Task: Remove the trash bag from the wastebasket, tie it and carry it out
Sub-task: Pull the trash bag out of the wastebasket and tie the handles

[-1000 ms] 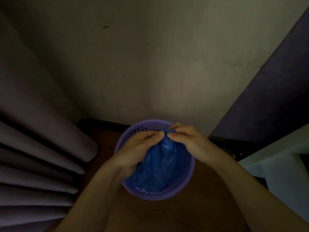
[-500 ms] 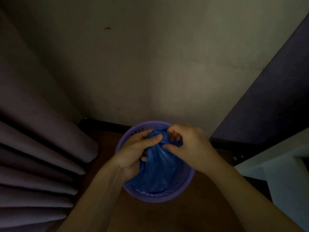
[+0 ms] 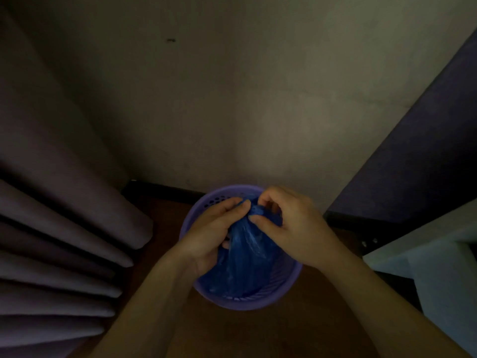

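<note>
1. Purple wastebasket [image 3: 260,301] sits on brown floor [image 3: 284,337], near the far wall [image 3: 232,99].
2. Blue trash bag [image 3: 247,257] is inside the basket, its top gathered into a bunch above the rim.
3. Left hand [image 3: 214,236] is closed on the bag's gathered neck from the left, thumb and fingers pinching the plastic.
4. Right hand [image 3: 291,226] is curled over the bunch from the right, fingertips gripping the bag top.
5. Pleated curtain [image 3: 59,241] hangs left; dark panel [image 3: 418,151] on the right.
</note>
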Motion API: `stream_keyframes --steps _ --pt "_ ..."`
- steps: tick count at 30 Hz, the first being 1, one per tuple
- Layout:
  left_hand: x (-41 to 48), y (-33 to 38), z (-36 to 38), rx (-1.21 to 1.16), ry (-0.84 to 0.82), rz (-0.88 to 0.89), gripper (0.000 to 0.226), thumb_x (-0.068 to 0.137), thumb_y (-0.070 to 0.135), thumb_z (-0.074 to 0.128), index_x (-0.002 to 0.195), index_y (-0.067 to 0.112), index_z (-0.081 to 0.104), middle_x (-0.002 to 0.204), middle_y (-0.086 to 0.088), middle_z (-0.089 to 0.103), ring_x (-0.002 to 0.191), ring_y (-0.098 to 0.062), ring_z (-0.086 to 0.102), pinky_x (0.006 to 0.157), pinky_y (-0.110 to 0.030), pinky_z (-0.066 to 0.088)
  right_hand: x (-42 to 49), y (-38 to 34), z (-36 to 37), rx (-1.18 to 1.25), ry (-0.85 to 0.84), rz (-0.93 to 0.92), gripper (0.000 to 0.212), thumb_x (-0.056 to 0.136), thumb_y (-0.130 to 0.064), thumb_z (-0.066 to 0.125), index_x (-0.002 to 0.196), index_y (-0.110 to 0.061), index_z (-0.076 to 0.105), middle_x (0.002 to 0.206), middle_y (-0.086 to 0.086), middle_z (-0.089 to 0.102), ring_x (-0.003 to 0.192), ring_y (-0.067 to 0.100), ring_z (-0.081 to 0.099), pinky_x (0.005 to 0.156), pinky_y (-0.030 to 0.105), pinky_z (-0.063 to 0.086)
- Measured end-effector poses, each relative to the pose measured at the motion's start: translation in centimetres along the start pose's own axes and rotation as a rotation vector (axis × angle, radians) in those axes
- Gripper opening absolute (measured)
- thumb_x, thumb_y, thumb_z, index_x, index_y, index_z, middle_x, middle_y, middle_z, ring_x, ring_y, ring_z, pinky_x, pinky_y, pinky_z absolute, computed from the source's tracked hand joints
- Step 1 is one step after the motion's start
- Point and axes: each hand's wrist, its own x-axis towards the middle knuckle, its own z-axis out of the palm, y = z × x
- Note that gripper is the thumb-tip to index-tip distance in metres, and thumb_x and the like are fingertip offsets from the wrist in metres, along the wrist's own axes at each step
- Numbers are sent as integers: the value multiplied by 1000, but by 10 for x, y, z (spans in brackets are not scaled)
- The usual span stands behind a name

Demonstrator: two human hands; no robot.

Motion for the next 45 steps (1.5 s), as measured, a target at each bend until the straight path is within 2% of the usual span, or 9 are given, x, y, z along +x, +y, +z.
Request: stream_keyframes --steps 7,13,16,21,27,32,38,41,45 --pt "2 -1 -3 468 85 388 22 97 25 58 82 14 69 78 1 70 76 -14 68 67 -22 51 4 -4 0 264 -100 147 37 92 -31 66 60 -16 54 52 -9 47 50 8 46 51 24 36" --pt "6 -2 -9 685 109 616 25 98 19 56 77 7 60 71 -2 55 67 -5 51 65 -18 41 7 -10 -13 792 -225 285 22 88 -26 71 68 -18 65 70 8 61 72 20 60 70 31 49" --pt "9 -1 -16 651 176 593 28 98 24 55 75 9 58 70 -1 55 66 0 50 67 -15 39 6 -11 -16 825 -286 301 3 89 -11 67 86 -11 65 72 -3 70 76 10 66 77 21 53" --pt "12 -4 -22 736 248 588 26 97 28 57 72 20 56 70 7 55 67 0 52 66 -11 37 9 -2 -13 628 -110 338 23 83 -24 74 76 -3 67 61 8 59 59 17 53 60 33 43" --pt "14 -3 -32 854 264 639 29 97 31 56 76 12 56 71 -2 56 67 -10 53 60 -14 37 3 8 -24 426 -92 214 1 85 -23 76 86 -23 75 81 -3 76 75 14 71 67 32 58" --pt "15 -3 -39 1064 221 697 29 94 40 59 77 17 52 70 4 52 66 -11 50 59 -16 35 -1 21 -31 139 -74 210 36 85 -40 73 57 -30 53 54 -12 52 51 3 47 51 22 35" --pt "10 1 -44 1097 140 491 46 87 65 44 77 20 47 66 0 54 59 -10 51 59 -33 43 1 14 -37 503 13 313 42 84 -44 62 57 -15 51 55 -2 40 53 7 42 52 21 34" --pt "7 6 -46 913 184 377 45 92 61 42 83 19 58 79 -2 67 74 -15 65 73 -42 53 0 16 -42 675 161 395 51 78 -39 70 60 3 47 58 12 41 54 18 43 58 29 37" --pt "6 12 -51 821 172 230 38 98 40 53 70 14 54 72 -11 62 71 -29 62 70 -48 51 3 12 -41 865 322 447 49 78 -42 67 45 -17 40 50 -1 31 56 15 34 76 31 37"
